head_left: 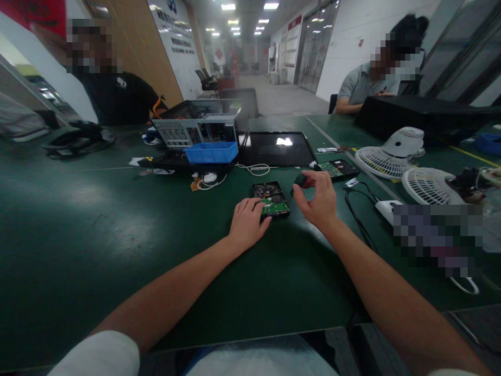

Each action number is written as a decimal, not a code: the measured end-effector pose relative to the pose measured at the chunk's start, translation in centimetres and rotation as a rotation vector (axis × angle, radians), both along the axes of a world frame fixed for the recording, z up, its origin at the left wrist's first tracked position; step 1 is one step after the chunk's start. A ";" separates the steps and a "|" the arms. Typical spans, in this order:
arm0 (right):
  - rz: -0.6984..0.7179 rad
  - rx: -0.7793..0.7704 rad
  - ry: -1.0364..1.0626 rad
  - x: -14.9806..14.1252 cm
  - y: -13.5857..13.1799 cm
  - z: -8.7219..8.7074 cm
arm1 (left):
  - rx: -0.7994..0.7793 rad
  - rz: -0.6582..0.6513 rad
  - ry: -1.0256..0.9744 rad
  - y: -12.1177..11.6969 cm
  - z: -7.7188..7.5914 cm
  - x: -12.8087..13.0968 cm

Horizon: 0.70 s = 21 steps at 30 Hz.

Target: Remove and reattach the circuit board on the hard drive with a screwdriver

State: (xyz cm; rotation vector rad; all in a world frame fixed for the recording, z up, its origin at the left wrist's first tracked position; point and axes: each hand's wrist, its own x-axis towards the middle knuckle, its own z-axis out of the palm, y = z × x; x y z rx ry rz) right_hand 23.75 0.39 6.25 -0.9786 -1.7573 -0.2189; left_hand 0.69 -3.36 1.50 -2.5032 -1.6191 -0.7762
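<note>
A hard drive (270, 192) lies on the green table with its green circuit board facing up. My left hand (247, 219) steadies it from the left, fingers over the board's edge and thumb at the near side. Between the fingertips of my right hand (319, 198) is a small screwdriver (300, 180) with a dark handle. Its thin shaft slants down beside the drive's right edge; whether the tip touches anything is too small to tell. Behind my right hand sits a second hard drive (338, 168), circuit board up.
Beyond the drive stand an open computer case (176, 133), a blue bin (211, 153) and a black panel (277, 149). White fan parts (378, 161), a power strip (387, 210) and black cables (354, 214) lie at right. Two people sit across the table.
</note>
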 end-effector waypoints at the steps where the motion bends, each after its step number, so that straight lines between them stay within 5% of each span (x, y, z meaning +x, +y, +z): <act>1: 0.007 -0.004 -0.001 0.0 0.0 0.0 | -0.001 0.000 0.000 0.0 0.0 0.0; 21: 0.048 0.058 0.083 0.0 0.5 -0.7 | 0.003 -0.006 -0.003 0.0 0.0 0.0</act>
